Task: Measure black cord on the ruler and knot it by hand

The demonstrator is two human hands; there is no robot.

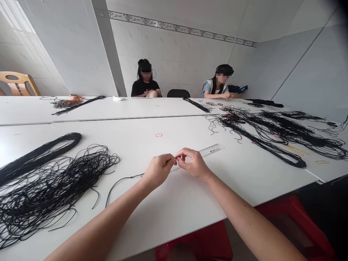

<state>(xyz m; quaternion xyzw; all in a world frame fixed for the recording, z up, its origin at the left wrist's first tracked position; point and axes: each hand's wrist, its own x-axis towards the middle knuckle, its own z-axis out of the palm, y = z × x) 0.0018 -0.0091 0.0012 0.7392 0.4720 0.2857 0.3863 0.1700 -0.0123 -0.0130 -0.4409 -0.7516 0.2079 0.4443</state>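
My left hand (159, 169) and my right hand (193, 163) meet fingertip to fingertip over the white table (174, 203). Both are closed in a pinch on a thin black cord (119, 182) that trails left from my left hand across the tabletop. What lies between the fingertips is too small to make out. A clear plastic ruler (210, 149) lies just behind my right hand.
A big loose pile of black cords (46, 185) covers the left side; more cord bundles (274, 134) spread across the right. A small pink loop (158, 135) lies mid-table. Two people sit at the far side, a red stool (195, 246) stands below the near edge.
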